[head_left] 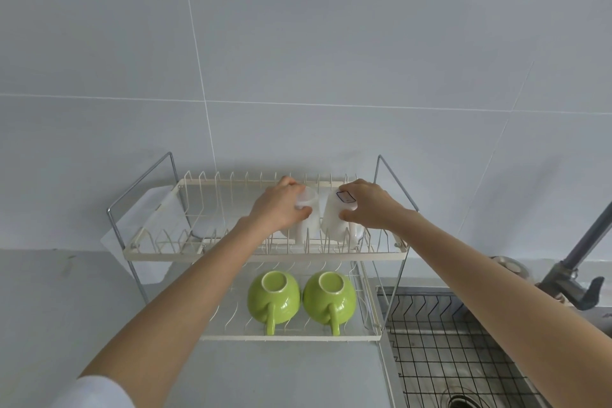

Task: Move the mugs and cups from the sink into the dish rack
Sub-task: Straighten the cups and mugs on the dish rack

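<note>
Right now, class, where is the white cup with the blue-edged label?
In the head view, the white cup with the label stands upside down on the dish rack's upper tier, right of centre, held by the right hand, beside another white cup.

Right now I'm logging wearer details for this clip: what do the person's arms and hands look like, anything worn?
Both forearms are bare to the wrists. The left hand and right hand show no gloves, rings, watch or bracelets. Only a white sleeve shows, at the left upper arm.
</note>
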Demonstrator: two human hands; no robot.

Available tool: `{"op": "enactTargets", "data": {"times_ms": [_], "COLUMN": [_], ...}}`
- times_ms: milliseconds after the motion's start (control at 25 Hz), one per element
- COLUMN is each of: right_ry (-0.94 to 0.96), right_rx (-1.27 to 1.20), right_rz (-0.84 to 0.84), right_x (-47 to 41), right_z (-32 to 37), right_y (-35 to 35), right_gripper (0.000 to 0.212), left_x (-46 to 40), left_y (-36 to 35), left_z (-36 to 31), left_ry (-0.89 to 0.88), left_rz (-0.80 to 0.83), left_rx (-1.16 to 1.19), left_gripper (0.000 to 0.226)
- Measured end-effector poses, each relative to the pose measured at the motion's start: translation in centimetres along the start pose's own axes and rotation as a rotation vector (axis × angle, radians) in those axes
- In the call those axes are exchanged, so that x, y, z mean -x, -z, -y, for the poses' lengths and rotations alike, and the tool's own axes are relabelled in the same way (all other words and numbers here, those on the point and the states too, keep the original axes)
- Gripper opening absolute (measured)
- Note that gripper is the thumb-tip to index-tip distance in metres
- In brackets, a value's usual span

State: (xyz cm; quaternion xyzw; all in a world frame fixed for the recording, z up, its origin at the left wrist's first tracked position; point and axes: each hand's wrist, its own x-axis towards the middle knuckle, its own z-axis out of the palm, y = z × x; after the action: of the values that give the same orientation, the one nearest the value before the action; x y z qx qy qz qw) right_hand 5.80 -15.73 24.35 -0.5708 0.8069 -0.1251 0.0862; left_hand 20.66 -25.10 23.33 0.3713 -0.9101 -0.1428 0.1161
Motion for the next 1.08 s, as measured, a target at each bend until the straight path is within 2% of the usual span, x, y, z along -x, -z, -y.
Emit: {"op": "enactTargets", "data": {"times_ms": [520,840,1080], "right_ry": [0.023,0.039,0.035], "right_rx": [-0.002,0.064,0.187], "right_rz": [-0.020,0.144,0.179], "right_x": [1.1,1.5,1.4], "right_z": [-0.1,0.2,1.0], "right_y": [-0.1,0.6,2.9], "right_gripper": [0.054,0.059,0.064], "left_x": [0.5,0.9,1.1], "left_y": [0.2,1.1,3.9], "left_z": [-0.5,-1.1,-1.6], "left_ry": [-0.025,-0.034,-0.047], "left_rz": [0.020,0.097,0.132], "left_rx": [-0.049,-0.102,-0.166], "left_gripper": [0.053,0.058,0.058]}}
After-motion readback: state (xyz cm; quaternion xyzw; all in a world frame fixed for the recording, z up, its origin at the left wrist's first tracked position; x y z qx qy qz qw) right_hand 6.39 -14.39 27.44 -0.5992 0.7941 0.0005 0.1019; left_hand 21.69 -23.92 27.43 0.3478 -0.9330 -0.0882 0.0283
